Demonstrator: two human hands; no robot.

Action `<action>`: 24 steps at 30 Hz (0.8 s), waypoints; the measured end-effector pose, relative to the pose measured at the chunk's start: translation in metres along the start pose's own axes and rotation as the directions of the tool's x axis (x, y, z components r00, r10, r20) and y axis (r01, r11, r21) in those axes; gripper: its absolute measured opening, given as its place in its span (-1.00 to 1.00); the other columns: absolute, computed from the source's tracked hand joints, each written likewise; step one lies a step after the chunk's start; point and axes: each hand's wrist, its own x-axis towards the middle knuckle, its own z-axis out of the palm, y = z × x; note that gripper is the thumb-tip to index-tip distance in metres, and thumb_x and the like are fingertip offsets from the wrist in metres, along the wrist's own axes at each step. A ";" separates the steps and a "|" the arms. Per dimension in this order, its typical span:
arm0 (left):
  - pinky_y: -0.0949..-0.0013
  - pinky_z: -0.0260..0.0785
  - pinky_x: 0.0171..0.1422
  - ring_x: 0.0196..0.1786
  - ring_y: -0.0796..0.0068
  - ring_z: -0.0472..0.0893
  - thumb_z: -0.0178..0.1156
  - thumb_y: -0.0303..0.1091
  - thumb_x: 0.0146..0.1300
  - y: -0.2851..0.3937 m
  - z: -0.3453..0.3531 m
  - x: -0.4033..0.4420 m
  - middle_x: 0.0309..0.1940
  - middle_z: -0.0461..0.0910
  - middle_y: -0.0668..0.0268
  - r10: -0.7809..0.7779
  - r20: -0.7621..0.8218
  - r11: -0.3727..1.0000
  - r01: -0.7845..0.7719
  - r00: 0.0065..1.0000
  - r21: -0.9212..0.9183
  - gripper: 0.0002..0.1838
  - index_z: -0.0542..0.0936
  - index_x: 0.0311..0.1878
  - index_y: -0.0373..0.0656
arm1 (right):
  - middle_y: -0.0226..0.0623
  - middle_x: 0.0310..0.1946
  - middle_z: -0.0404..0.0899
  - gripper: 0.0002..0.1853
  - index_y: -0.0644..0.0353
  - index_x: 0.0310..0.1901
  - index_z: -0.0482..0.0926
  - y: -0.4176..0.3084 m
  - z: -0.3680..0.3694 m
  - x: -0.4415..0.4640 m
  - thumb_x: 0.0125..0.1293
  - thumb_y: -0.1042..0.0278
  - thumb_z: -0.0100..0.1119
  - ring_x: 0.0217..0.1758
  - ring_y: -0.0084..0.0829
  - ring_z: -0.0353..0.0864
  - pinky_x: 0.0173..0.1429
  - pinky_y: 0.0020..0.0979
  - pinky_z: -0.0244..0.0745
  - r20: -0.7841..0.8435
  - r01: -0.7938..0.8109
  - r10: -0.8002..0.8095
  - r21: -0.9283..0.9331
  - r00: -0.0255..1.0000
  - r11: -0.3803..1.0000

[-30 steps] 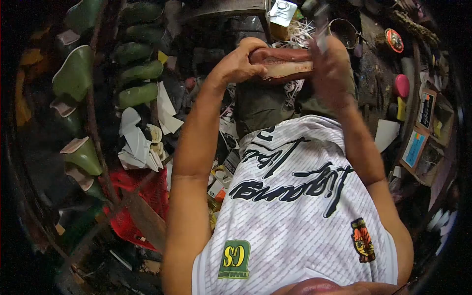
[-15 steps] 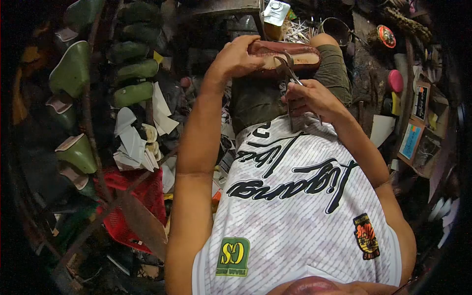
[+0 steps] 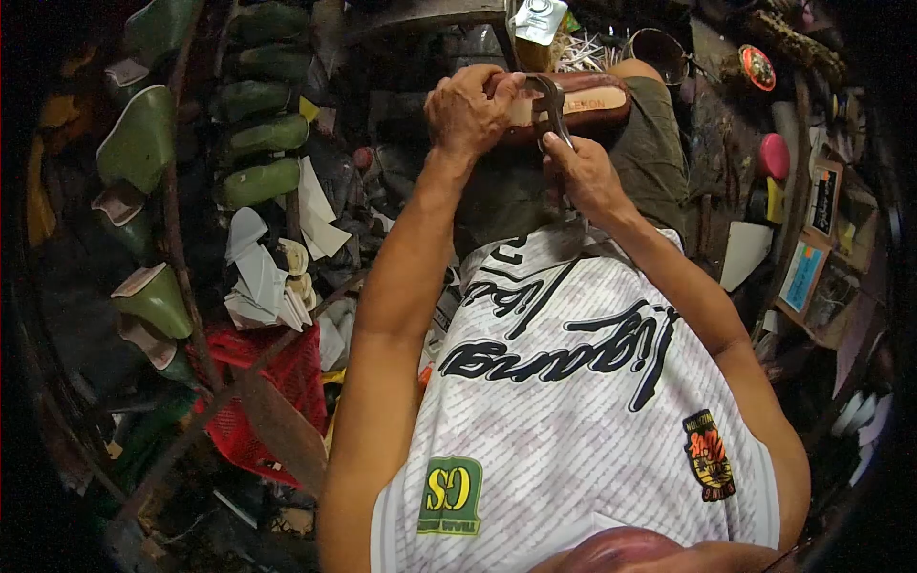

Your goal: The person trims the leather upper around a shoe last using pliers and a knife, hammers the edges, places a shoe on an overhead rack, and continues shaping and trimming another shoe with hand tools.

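While my left hand (image 3: 470, 113) is closed over the left end of the brown shoe (image 3: 607, 113), my right hand (image 3: 585, 172) grips the metal pincers (image 3: 552, 103) from the near side. The left fingers are bent and close together, with the thumb side toward the tool's head; I cannot tell whether they touch it. On the right, my thumb lies near the top of the handles and the fingers are wrapped round them, partly hidden from me. The curved head of the pincers is over the middle of the shoe, left of the lettering on its tan insole (image 3: 587, 101).

I have the shoe lying crosswise at the far end of my lap, over the dark green shorts (image 3: 654, 158). Beyond it are a white packet (image 3: 540, 21) and a heap of pale strips (image 3: 585, 55); to the far right sits a red round lid (image 3: 757, 70), with a pink round object (image 3: 774, 155) nearer. Off to the left I see rows of green curved pieces (image 3: 266, 138), white scraps (image 3: 258, 277) nearer, and a red basket (image 3: 224, 425) nearer again.
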 end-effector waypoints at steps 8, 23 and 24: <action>0.21 0.48 -0.15 -0.24 0.18 0.65 0.22 0.17 0.15 -0.007 -0.002 0.003 -0.32 0.66 0.22 0.083 -0.033 0.996 -0.084 0.996 -0.022 -0.59 0.70 -0.25 0.01 | -0.44 -0.58 0.42 -0.60 0.24 -0.45 0.46 -0.030 -0.002 -0.021 0.42 0.07 0.02 -0.56 -0.57 0.41 -0.47 -0.45 0.33 0.044 -0.103 0.097 0.170 0.994 0.980; 0.12 0.28 0.16 0.03 0.19 0.52 0.26 0.18 0.11 -0.046 -0.036 -0.077 -0.07 0.57 0.22 0.364 -0.303 0.931 -0.351 0.880 0.099 -0.46 0.64 -0.06 -0.07 | -0.31 -0.30 0.66 -0.44 0.20 -0.04 0.57 -0.025 -0.074 0.072 0.23 -0.20 0.15 -0.31 -0.46 0.66 -0.24 -0.46 0.54 0.013 -0.186 0.185 0.026 0.983 0.982; 0.11 0.27 0.18 0.08 0.17 0.49 0.27 0.18 0.11 -0.047 -0.037 -0.080 0.00 0.54 0.17 0.357 -0.282 0.934 -0.336 0.890 0.120 -0.45 0.62 -0.02 -0.07 | -0.28 -0.23 0.66 -0.40 0.21 0.04 0.53 -0.021 -0.075 0.079 0.24 -0.21 0.13 -0.28 -0.38 0.67 -0.21 -0.40 0.58 0.051 -0.257 0.254 0.043 0.966 0.966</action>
